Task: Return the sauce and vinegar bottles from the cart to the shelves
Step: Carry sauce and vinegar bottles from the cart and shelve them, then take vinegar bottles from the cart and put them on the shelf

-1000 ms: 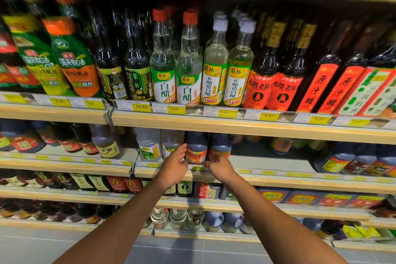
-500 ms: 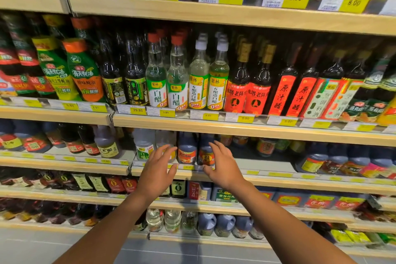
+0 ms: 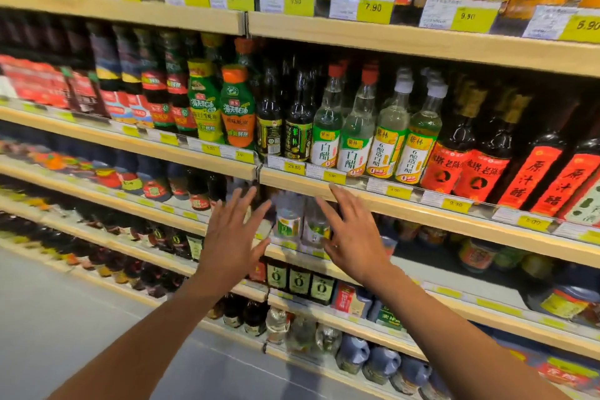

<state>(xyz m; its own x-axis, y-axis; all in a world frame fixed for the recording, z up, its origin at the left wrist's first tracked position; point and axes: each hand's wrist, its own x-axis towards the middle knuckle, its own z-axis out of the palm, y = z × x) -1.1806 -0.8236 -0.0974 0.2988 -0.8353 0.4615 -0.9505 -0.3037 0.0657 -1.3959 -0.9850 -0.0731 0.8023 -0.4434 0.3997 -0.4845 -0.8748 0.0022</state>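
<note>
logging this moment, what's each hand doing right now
Left hand: open, fingers spread, holding nothing.
Right hand: open, fingers spread, holding nothing.

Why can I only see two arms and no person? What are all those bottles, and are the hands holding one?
One camera sits on the person's head, looking forward and down, so only their arms show. This is a shop: wooden shelves packed with sauce and vinegar bottles, with yellow price tags along the edges. The left hand and right hand are open, fingers spread, holding nothing. Between them, on a lower shelf, stand clear bottles with green labels. No cart shows.
</note>
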